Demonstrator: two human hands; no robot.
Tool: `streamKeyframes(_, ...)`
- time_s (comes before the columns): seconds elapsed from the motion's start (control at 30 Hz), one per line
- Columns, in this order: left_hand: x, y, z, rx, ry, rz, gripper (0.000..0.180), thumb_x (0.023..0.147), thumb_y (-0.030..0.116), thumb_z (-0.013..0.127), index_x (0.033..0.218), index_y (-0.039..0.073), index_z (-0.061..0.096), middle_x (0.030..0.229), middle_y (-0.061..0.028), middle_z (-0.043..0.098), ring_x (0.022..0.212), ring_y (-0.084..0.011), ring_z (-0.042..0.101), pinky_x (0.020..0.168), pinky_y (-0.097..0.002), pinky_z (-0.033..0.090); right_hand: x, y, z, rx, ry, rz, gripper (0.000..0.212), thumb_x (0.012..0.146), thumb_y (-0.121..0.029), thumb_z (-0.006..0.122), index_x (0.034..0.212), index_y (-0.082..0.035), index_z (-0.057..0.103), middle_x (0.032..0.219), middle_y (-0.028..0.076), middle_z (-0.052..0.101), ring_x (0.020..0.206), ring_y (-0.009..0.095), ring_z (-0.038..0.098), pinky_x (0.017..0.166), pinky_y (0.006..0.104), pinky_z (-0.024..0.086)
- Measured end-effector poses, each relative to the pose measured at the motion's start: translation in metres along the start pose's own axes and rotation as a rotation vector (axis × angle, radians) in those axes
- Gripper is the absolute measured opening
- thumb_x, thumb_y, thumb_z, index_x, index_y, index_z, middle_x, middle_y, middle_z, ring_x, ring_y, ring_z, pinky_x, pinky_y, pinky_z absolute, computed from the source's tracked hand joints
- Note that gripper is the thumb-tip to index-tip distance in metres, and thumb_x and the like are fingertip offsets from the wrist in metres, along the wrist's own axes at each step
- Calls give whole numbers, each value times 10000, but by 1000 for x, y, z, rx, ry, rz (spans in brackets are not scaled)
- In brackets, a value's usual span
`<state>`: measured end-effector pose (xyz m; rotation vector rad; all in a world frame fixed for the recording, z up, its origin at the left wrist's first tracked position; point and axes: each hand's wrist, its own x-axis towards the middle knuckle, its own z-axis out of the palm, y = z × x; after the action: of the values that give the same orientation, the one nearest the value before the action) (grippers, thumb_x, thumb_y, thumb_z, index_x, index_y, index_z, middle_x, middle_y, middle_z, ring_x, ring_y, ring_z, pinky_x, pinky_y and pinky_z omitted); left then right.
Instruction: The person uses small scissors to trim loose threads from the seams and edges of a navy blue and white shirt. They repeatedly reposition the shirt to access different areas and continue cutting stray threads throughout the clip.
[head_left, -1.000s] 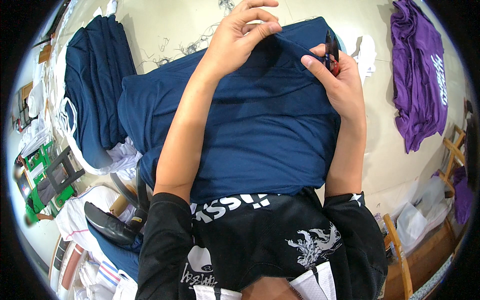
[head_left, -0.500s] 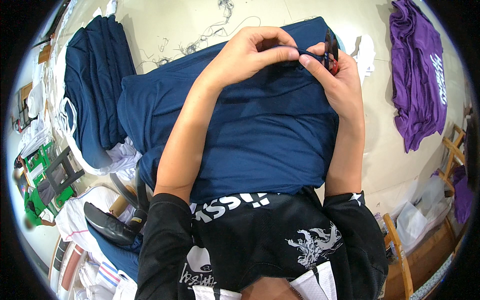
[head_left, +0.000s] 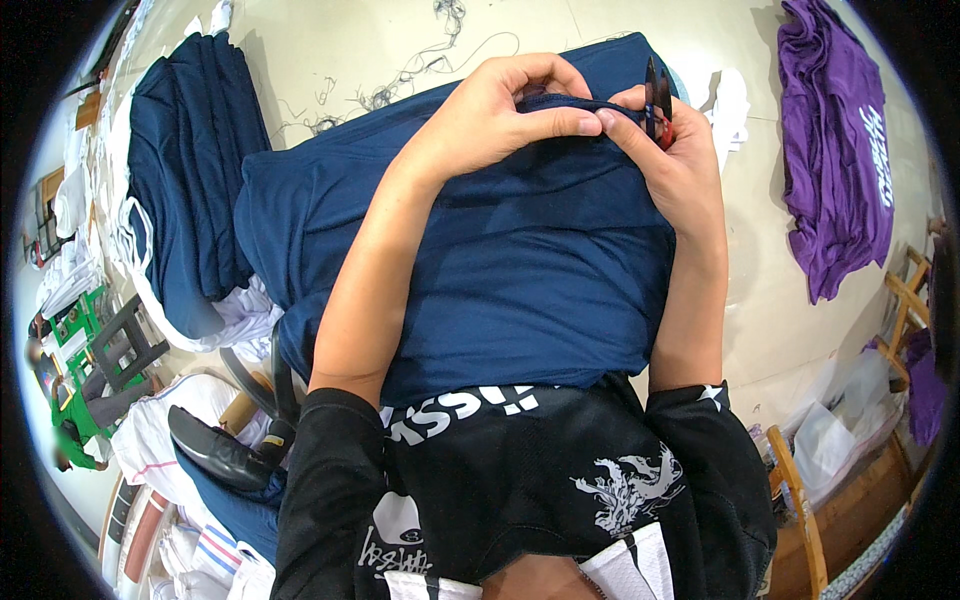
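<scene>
A dark navy cloth garment (head_left: 520, 280) lies across the table and reaches to my body. At its far side, my left hand (head_left: 515, 110) is closed on a raised edge of the garment, thumb in front and fingers behind. The thumb of my right hand (head_left: 675, 165) meets the left thumb there and pinches the same edge. Small thread snips (head_left: 657, 105) with dark blades and a bit of red also rest in my right hand, blades pointing up and away from the cloth. The fingers of both hands are partly hidden behind the fold.
A stack of folded navy cloth (head_left: 195, 170) lies at the left, and a purple garment (head_left: 835, 150) at the right. Loose dark threads (head_left: 410, 75) are strewn beyond the garment. White cloth (head_left: 730, 110) sits past my right hand. A person in green (head_left: 75, 415) is far left.
The pinched edge has bowed up slightly between my hands, showing more of its seam. The snips have tipped a little to the left. The person in green has shifted.
</scene>
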<state>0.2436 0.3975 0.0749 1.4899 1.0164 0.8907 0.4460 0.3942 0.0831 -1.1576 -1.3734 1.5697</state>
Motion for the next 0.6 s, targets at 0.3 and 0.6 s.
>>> streamKeyframes(0.3, -1, 2, -2, -60, -29, -139, 251, 903, 266, 683, 962, 29, 738, 783, -29, 679, 766, -88, 595, 728, -244, 469, -3, -2, -1, -155, -42, -14, 148, 837, -117, 752, 914, -17, 677, 732, -72, 536, 593, 6, 380, 516, 198, 294)
streamKeyframes(0.6, -1, 2, -1, 68, -54, -58, 251, 865, 263, 718, 951, 28, 737, 817, -48, 702, 780, -107, 618, 745, -261, 482, -4, -9, -1, -198, 5, -40, 113, 868, -86, 712, 961, -37, 670, 631, -107, 441, 542, -15, 318, 489, 188, 201)
